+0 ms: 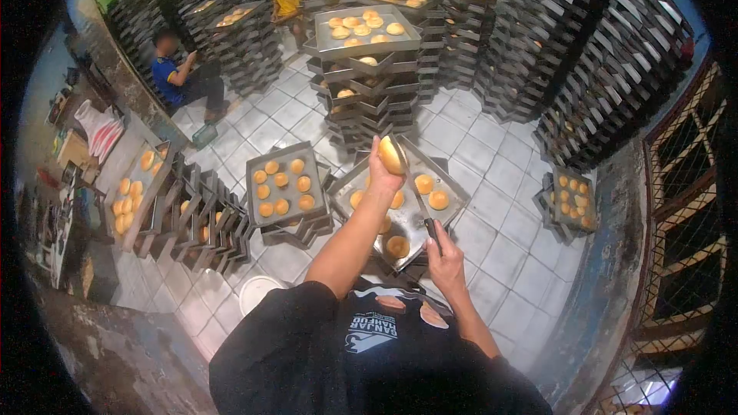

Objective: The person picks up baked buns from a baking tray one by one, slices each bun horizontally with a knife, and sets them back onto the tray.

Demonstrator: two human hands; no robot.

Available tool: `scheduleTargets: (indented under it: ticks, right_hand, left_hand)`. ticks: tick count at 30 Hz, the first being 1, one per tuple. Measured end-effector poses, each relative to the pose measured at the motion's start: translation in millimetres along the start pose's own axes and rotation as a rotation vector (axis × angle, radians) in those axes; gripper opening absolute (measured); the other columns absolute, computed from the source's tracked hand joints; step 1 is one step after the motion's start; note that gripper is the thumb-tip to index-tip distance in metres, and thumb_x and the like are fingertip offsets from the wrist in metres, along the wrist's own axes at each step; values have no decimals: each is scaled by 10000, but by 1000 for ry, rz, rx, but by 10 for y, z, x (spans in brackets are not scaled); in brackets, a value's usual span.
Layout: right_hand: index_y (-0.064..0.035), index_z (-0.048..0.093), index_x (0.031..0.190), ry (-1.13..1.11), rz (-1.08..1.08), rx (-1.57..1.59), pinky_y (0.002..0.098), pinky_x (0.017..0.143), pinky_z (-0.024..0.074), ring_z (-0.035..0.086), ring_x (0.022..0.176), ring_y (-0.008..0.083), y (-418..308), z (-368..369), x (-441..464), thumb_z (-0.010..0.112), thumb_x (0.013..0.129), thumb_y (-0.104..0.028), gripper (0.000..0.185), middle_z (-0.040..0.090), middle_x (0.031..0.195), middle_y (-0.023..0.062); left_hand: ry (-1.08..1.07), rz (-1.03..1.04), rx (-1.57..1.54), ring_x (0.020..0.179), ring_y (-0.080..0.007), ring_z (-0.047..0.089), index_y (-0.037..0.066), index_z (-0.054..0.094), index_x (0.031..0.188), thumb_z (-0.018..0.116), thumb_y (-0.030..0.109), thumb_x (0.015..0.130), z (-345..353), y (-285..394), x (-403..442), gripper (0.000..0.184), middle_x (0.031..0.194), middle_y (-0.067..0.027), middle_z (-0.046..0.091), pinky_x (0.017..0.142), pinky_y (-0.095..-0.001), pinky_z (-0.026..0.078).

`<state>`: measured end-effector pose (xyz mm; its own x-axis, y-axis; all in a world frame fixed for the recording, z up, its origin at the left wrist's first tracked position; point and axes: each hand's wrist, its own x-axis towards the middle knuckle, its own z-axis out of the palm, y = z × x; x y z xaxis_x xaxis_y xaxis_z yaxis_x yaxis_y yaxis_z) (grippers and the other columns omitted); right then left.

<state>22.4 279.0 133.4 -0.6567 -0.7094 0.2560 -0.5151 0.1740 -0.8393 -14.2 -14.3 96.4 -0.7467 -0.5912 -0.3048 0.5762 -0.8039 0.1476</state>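
My left hand (387, 173) holds up a golden bun (391, 155) with a pale side showing, above the tray in front of me. In my right hand (446, 257) is the black handle of a knife (433, 232), whose thin blade points up and away over the tray. Below both hands lies a metal tray (453, 192) with several round buns, among them one at its right side (438, 200) and a darker one near its front corner (397, 247). My left forearm hides part of this tray.
A stacked tray of buns (252, 184) stands to the left, more trays (157, 196) farther left. Tall tray stacks (369, 104) rise ahead and at the right. A small stack (573, 200) sits by the right wall. A white round lid (257, 292) is near my left. Two people sit farther back.
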Motion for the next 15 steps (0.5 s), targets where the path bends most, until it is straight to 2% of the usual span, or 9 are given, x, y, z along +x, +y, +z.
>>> scheduleTargets:
  ticks: [5, 8, 11, 14, 15]
  right_hand:
    - [76, 521, 1401, 83, -83, -60, 364, 778, 552, 698, 801, 262, -49, 51, 5, 555, 993, -99, 445, 705, 909, 196]
    - [53, 521, 1411, 114, -43, -77, 370, 753, 547, 700, 791, 272, 18, 156, 195, 558, 988, -100, 452, 701, 883, 198]
    - [7, 527, 1427, 90, 22, -57, 377, 724, 539, 702, 780, 267, -43, 168, 441, 560, 992, -114, 452, 703, 874, 193]
    - [7, 527, 1426, 85, -2, -34, 378, 729, 541, 702, 768, 267, -24, 152, 372, 560, 995, -118, 450, 701, 859, 186]
    - [11, 526, 1424, 119, -92, -86, 380, 729, 541, 702, 765, 271, 2, 139, 264, 554, 998, -119, 446, 700, 855, 185]
  left_hand:
    - [-10, -2, -8, 635, -194, 647, 174, 684, 853, 717, 538, 886, 32, -47, -53, 366, 738, -5, 669, 576, -365, 545]
    - [42, -39, 8, 655, -180, 654, 175, 688, 861, 707, 513, 904, 66, -260, -198, 341, 754, 8, 679, 593, -351, 550]
    - [-40, -121, 21, 675, -180, 660, 178, 684, 849, 708, 485, 915, -34, -376, -178, 315, 772, 10, 685, 603, -339, 554]
    - [-27, -104, 4, 692, -176, 664, 179, 681, 867, 726, 467, 906, -50, -205, -44, 294, 790, 8, 688, 619, -340, 563]
    - [63, -52, 34, 705, -174, 671, 179, 678, 893, 744, 451, 895, 32, -143, -78, 279, 822, 9, 697, 629, -342, 570]
